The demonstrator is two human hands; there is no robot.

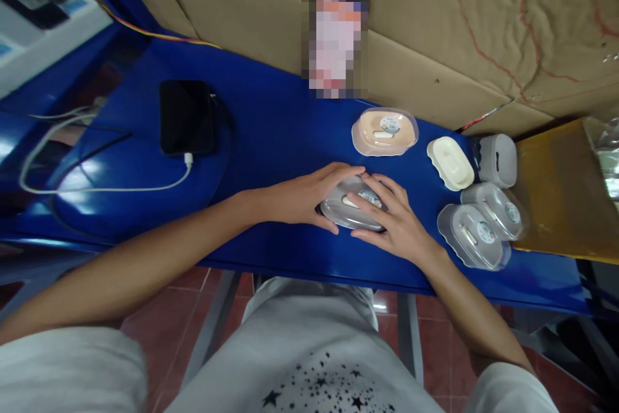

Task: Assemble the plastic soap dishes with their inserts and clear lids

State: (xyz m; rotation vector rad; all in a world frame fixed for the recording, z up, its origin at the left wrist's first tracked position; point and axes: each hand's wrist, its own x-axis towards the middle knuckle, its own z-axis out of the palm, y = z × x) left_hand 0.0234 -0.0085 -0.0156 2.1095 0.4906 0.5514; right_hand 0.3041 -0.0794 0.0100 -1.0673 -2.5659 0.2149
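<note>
From where I stand, the person has a grey lidded box (355, 212) on the blue tabletop (271, 126), near the middle of its near edge. The left hand (322, 191) curls round one end of it, gripping, while the right hand (394, 216) grips the other end, fingers spread over the lid. A peach box (382, 133) sits beyond, by the far edge. Towards the right edge are a cream dish (452, 165), a grey container (499, 160) and two clear-lidded boxes (483, 230), beside a cardboard box (556, 194). A black device (186, 116) with a white cable (120, 190) lies over towards the left edge.
</note>
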